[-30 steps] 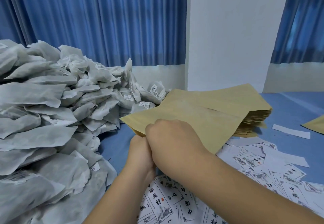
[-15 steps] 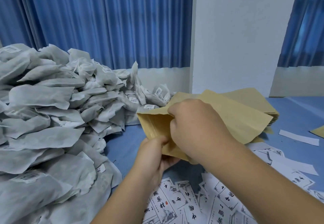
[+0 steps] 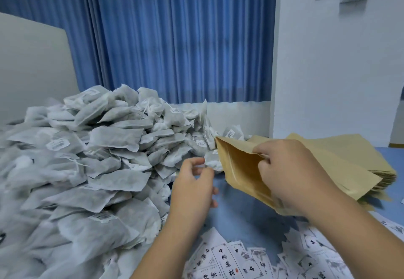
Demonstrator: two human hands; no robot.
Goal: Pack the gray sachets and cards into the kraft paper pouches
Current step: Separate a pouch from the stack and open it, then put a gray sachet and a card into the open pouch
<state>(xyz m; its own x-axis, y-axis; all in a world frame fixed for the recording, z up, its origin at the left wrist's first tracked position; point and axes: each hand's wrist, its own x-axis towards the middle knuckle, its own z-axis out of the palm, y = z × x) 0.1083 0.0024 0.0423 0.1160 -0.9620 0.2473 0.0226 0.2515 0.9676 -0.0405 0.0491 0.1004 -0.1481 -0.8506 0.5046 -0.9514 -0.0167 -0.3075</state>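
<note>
Here the right hand pinches the pouch open; the left hand hovers empty beside the sachets. A slack pinch may close the mouth.

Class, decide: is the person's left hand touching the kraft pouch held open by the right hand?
Apart. The head view shows a strip of blue table between the left hand and the kraft pouch, which the right hand grips.
</note>
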